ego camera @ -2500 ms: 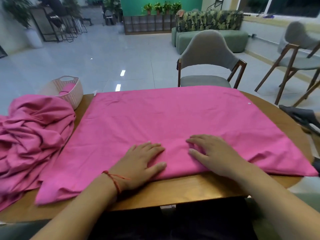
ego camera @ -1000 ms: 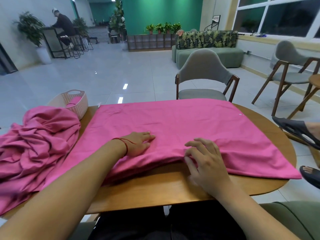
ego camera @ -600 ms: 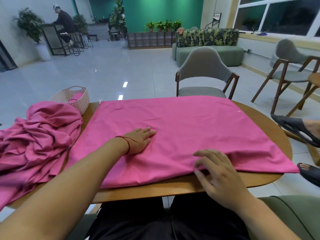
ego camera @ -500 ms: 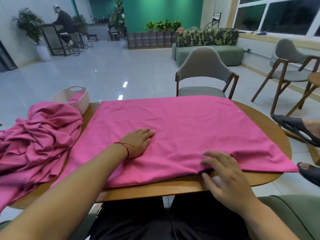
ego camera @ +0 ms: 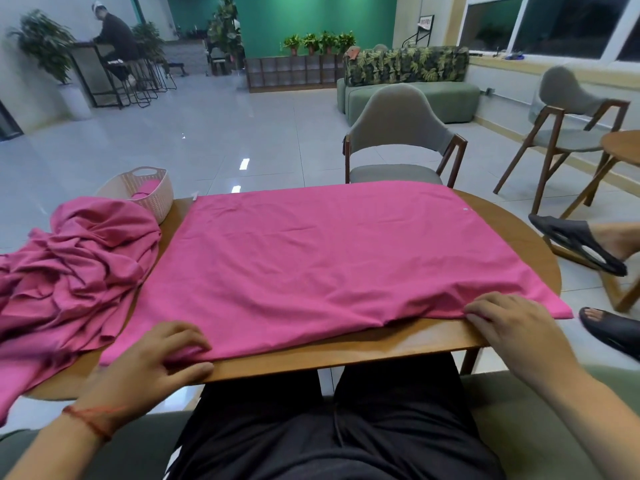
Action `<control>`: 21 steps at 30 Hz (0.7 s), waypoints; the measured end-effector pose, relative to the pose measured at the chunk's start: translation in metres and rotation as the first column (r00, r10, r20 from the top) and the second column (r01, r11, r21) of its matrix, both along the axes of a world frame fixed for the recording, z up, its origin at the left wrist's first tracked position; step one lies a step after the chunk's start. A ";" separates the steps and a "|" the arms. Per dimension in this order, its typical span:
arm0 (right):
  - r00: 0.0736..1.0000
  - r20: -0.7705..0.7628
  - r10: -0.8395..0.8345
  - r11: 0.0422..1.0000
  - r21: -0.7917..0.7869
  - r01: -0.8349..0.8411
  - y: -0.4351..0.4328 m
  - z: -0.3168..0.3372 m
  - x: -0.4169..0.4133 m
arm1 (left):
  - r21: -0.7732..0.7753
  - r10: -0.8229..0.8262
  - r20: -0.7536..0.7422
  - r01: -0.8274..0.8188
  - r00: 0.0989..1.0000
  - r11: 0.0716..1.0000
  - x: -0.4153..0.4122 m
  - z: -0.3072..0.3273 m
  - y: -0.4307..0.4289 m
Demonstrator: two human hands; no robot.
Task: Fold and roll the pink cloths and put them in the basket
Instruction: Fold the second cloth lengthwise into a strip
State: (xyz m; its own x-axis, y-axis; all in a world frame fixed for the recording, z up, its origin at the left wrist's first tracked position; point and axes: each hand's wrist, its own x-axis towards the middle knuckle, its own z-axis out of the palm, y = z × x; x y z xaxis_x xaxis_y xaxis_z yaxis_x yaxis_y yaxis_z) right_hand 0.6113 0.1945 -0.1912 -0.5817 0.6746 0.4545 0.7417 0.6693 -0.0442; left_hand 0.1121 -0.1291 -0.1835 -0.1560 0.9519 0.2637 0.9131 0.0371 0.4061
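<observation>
A large pink cloth (ego camera: 322, 258) lies spread flat over the round wooden table (ego camera: 346, 351). My left hand (ego camera: 152, 365) pinches the cloth's near left edge between thumb and fingers. My right hand (ego camera: 512, 323) holds the near edge close to the right corner, fingers curled onto the fabric. A heap of crumpled pink cloths (ego camera: 65, 271) sits on the table's left side. The white woven basket (ego camera: 157, 199) stands at the far left of the table with a rolled pink cloth (ego camera: 147, 188) inside.
A grey chair (ego camera: 398, 133) faces the table's far side. Another person's feet in dark sandals (ego camera: 575, 244) are at the right, beside a second chair (ego camera: 568, 109) and a small table (ego camera: 621, 145). A person sits at a counter far left.
My left hand came back from the middle of the cloth to its near left edge. My right hand slid right along the near edge toward the corner. The cloth lies smoother.
</observation>
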 end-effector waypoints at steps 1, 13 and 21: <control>0.999 0.029 0.019 1.000 0.016 -0.019 0.001 0.002 0.001 | 0.013 0.014 0.009 -0.014 1.000 1.000 -0.003 -0.003 -0.005; 0.996 -0.030 0.086 0.995 -0.051 -0.087 -0.015 0.027 0.041 | 0.041 0.126 -0.027 -0.125 0.992 0.991 -0.025 0.016 -0.018; 0.982 -0.067 0.177 0.964 -0.189 -0.186 -0.036 0.019 0.007 | 0.034 -0.023 -0.127 0.028 0.992 0.999 0.045 0.017 0.014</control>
State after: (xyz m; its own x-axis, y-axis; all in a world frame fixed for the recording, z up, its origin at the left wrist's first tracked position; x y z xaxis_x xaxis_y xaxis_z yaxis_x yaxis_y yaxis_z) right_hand 0.6184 0.1585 -0.1725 -0.6829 0.6374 0.3569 0.6022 0.7677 -0.2189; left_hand 0.1569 -0.1146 -0.1667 -0.0950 0.9448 0.3137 0.9576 0.0006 0.2882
